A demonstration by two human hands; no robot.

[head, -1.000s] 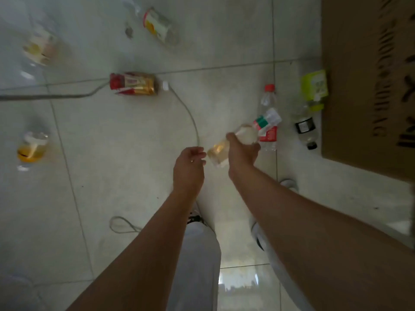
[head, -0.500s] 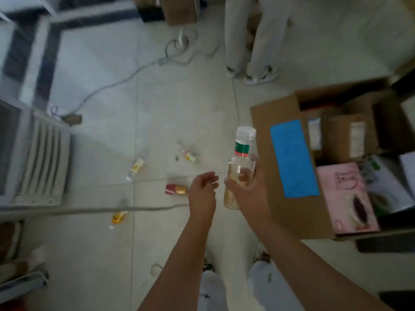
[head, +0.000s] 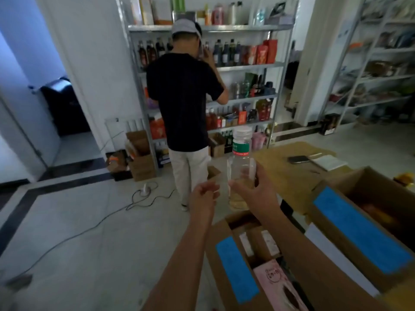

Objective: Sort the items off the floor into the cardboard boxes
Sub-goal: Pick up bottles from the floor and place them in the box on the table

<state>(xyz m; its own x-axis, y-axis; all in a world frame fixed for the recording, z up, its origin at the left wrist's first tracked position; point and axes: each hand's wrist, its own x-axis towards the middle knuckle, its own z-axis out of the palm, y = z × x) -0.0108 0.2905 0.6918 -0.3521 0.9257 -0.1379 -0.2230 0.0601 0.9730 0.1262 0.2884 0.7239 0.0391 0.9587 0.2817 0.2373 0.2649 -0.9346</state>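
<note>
My right hand grips a clear plastic bottle upright in front of me; it has a white cap, a green and red label and a little yellowish liquid at the bottom. Just left of it, my left hand hovers with loosely curled fingers and holds nothing. Below the bottle stands a cardboard box with a blue patch on its flap and several packages inside. A second cardboard box with a blue patch sits to the right.
A person in a black shirt stands ahead at a metal shelf rack full of bottles. A cable with a power strip crosses the tiled floor. Small boxes sit by the rack. A table carries a phone and notebook.
The view has risen from the floor to the room. My right hand lifted the bottle off the floor and turned it upright over the boxes; the left hand stayed beside it.
</note>
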